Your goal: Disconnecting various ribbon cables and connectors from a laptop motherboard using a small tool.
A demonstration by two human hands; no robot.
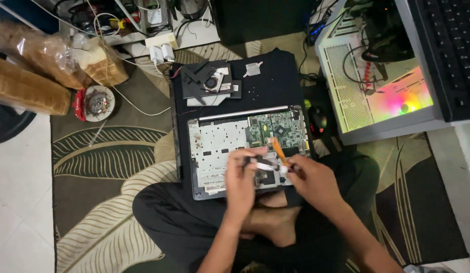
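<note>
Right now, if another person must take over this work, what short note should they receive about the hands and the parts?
Left hand: holds one end of a small white part over the opened laptop.
Right hand: grips an orange-handled tool at the same part.
Laptop lies on a black cloth, inner frame and green circuit board exposed.
Done: cover is off; the fan assembly lies apart on the cloth, behind the laptop.
Left: the white part is not set down; board remains in the case.

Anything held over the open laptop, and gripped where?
Left hand pinches a small white tool at its near end; right hand grips the orange-handled tool low on its shaft.
</note>
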